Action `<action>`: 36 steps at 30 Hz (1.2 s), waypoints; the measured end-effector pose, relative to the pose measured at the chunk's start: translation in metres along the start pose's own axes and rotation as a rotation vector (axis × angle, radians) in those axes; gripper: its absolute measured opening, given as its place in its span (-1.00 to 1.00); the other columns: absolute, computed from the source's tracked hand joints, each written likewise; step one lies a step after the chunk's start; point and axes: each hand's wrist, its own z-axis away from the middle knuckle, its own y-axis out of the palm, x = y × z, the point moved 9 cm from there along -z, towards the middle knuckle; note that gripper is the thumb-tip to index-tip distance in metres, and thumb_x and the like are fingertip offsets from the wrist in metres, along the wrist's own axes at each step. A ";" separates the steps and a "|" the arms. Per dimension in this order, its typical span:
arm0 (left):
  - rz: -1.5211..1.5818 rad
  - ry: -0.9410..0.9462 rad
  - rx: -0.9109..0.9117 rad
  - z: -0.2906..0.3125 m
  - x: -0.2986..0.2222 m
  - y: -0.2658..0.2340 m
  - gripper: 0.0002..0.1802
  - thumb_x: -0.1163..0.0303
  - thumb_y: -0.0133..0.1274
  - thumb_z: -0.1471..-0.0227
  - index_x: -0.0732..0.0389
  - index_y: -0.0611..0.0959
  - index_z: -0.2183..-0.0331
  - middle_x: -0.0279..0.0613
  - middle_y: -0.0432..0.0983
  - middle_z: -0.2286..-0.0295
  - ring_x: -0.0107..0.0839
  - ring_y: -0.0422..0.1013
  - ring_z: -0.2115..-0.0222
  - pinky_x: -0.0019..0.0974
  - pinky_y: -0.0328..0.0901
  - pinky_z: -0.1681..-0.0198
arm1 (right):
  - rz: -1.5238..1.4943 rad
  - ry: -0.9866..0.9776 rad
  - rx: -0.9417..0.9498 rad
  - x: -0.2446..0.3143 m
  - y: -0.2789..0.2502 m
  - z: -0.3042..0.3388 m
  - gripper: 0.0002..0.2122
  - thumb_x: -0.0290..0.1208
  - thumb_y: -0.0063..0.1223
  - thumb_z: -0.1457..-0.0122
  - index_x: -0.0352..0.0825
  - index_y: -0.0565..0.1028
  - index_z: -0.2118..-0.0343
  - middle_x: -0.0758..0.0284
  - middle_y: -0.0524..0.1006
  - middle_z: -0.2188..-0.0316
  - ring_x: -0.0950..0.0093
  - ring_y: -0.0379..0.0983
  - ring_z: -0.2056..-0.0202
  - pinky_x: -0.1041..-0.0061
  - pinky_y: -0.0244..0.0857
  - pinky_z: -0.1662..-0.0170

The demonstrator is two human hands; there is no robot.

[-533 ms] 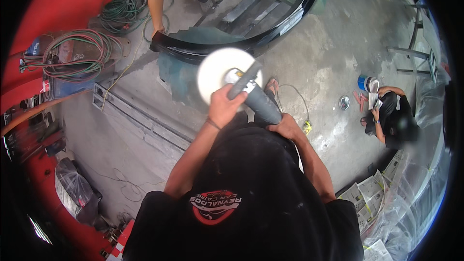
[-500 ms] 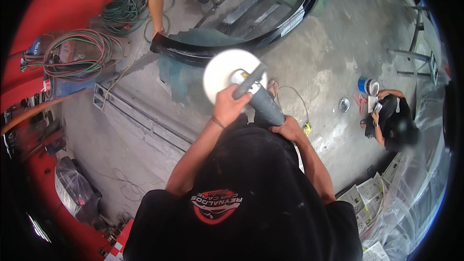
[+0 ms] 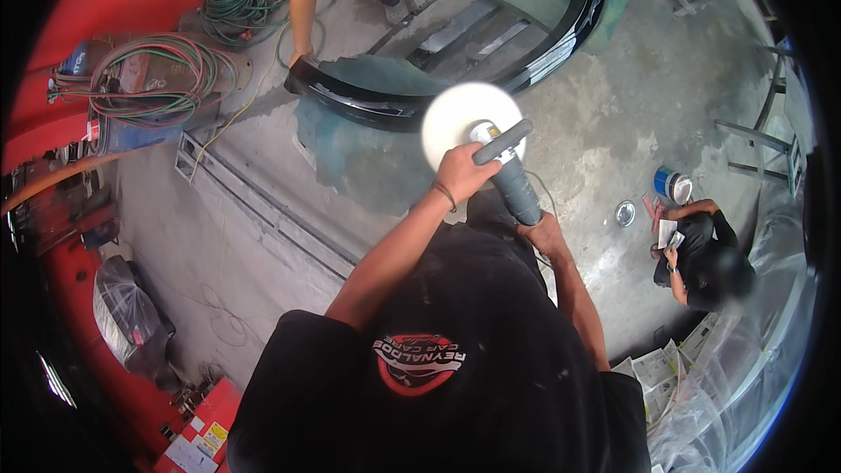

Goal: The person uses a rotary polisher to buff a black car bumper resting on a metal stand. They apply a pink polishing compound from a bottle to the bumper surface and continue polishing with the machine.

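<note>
Both my hands are on a polisher (image 3: pixel 517 188) with a dark grey body and a round white pad (image 3: pixel 460 118). My left hand (image 3: pixel 464 173) is wrapped round its front side handle, just behind the pad. My right hand (image 3: pixel 545 236) grips the rear end of the body. Beyond the pad lies a long, curved, glossy black car bumper (image 3: pixel 368 107), and the pad overlaps its near edge in the view. Whether pad and bumper touch I cannot tell. At the bumper's left end rests a co-worker's hand (image 3: pixel 300 60).
Coiled hoses (image 3: pixel 162 83) lie over a cylinder at the left. A metal frame (image 3: pixel 263 210) stretches across the floor at left. At right a person (image 3: pixel 710 254) crouches holding small items, near a blue can (image 3: pixel 673 184). Plastic sheeting (image 3: pixel 745 385) hangs at lower right.
The polisher and both my hands have shifted right along the bumper. The whole view has also moved slightly. My grip on the polisher is the same.
</note>
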 end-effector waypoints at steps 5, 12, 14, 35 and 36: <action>0.060 -0.174 -0.110 0.041 0.045 -0.061 -0.60 0.14 0.38 -0.04 0.34 0.78 0.31 -0.12 0.65 0.54 -0.44 0.53 0.51 -0.26 0.43 0.33 | 0.190 -0.079 0.085 0.040 0.053 -0.009 -0.38 -0.11 0.44 0.09 -0.44 0.63 -0.01 -0.04 0.70 0.12 0.10 0.67 0.03 0.22 0.49 -0.08; 0.061 -0.311 -0.313 0.076 0.115 -0.155 -0.64 0.18 0.38 -0.09 0.34 0.80 0.31 -0.38 0.56 0.59 -0.61 0.39 0.56 -0.35 0.35 0.43 | 0.347 -0.282 0.116 0.124 0.119 -0.032 -0.38 -0.02 0.38 0.10 -0.39 0.65 0.02 -0.06 0.70 0.15 0.01 0.65 0.05 0.18 0.49 -0.07; 0.072 -0.287 -0.342 0.079 0.127 -0.172 -0.64 0.20 0.38 -0.09 0.36 0.80 0.31 -0.38 0.57 0.58 -0.60 0.40 0.55 -0.35 0.35 0.42 | 0.350 -0.289 0.143 0.141 0.137 -0.033 -0.39 -0.05 0.38 0.08 -0.41 0.63 0.01 -0.06 0.69 0.12 0.01 0.63 0.02 0.17 0.48 -0.09; -0.149 -0.009 0.022 -0.032 0.019 -0.029 -0.58 0.02 0.29 0.01 0.20 0.83 0.33 0.11 0.70 0.40 0.09 0.65 0.33 0.00 0.52 0.19 | 0.009 0.044 -0.063 0.019 0.041 -0.020 -0.42 -0.16 0.51 0.08 -0.47 0.65 0.03 0.09 0.72 0.18 0.28 0.67 0.14 0.30 0.48 0.01; -0.168 -0.016 0.053 -0.038 0.015 -0.016 -0.59 0.02 0.29 0.03 0.18 0.83 0.34 0.11 0.70 0.40 0.09 0.65 0.33 0.01 0.52 0.18 | 0.001 0.071 -0.058 0.006 0.038 -0.022 -0.42 -0.16 0.51 0.08 -0.48 0.65 0.04 0.11 0.72 0.19 0.31 0.67 0.16 0.31 0.49 0.02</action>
